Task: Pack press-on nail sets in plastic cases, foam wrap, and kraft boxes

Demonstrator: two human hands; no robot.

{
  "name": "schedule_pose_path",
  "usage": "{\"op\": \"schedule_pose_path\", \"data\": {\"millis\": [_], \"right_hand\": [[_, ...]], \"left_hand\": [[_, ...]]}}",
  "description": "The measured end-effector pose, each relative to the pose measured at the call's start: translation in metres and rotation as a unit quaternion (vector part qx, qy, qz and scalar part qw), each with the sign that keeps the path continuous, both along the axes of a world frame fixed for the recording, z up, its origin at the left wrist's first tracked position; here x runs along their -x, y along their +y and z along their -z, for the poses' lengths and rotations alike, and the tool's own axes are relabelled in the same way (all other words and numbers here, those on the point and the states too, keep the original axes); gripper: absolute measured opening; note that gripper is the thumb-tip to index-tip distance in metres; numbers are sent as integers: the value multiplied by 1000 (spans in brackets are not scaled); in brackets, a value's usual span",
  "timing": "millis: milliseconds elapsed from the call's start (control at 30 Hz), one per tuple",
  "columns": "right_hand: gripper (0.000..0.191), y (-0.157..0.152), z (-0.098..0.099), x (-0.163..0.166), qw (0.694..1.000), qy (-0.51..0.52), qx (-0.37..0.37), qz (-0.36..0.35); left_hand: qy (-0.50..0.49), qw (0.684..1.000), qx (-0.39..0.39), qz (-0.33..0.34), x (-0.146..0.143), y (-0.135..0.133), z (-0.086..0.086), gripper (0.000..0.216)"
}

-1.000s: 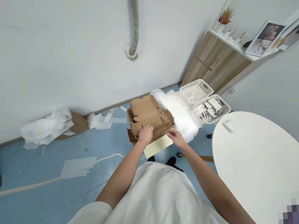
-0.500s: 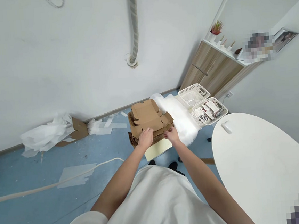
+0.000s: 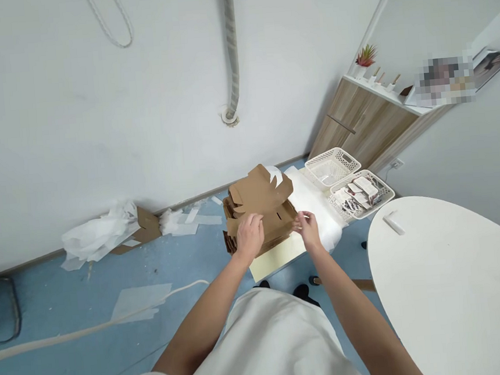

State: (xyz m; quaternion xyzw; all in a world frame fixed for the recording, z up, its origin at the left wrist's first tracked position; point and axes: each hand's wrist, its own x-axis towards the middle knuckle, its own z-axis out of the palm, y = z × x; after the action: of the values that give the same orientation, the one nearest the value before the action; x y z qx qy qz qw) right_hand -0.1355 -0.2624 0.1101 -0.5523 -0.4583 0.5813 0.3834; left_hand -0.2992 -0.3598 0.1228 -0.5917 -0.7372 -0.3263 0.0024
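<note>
A stack of flat brown cardboard box blanks lies on a low pale-yellow table. The top cardboard blank is tilted up off the stack, its far end raised. My left hand grips its near left edge with the fingers curled round it. On the near right edge, my right hand pinches the same blank. A roll of white foam wrap lies just right of the stack.
Two white plastic baskets stand behind the foam, the nearer one holding small packets. A round white table fills the right. Crumpled white wrap, paper scraps and a cable lie on the blue floor. A wooden cabinet stands at the wall.
Both hands have closed on the top cardboard blank and lifted it, so its far end now tilts up off the stack. The view has shifted slightly.
</note>
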Motion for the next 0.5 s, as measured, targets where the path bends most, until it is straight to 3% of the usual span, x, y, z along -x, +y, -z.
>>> {"op": "schedule_pose_path", "data": {"millis": [100,200,267,333,400,500], "right_hand": [[55,14,-41,-13,993,53,-44,-97],[72,22,-69,-27,984,-13,-99,-149],[71,24,-73,-38,980,-85,-135,-116],[55,23,-69,-53,975,-131,-161,-80],[41,20,-62,-71,974,-132,-176,-53],[38,9,-54,-100,977,-117,-180,8]], "left_hand": [[4,999,14,31,-17,-6,-3,26],[-9,996,29,84,-41,-9,-1,29],[-19,990,36,135,-57,-9,0,31],[-25,982,41,184,-72,-8,0,32],[-26,973,49,223,-84,-5,0,30],[-29,962,67,264,-101,-1,-1,28]]}}
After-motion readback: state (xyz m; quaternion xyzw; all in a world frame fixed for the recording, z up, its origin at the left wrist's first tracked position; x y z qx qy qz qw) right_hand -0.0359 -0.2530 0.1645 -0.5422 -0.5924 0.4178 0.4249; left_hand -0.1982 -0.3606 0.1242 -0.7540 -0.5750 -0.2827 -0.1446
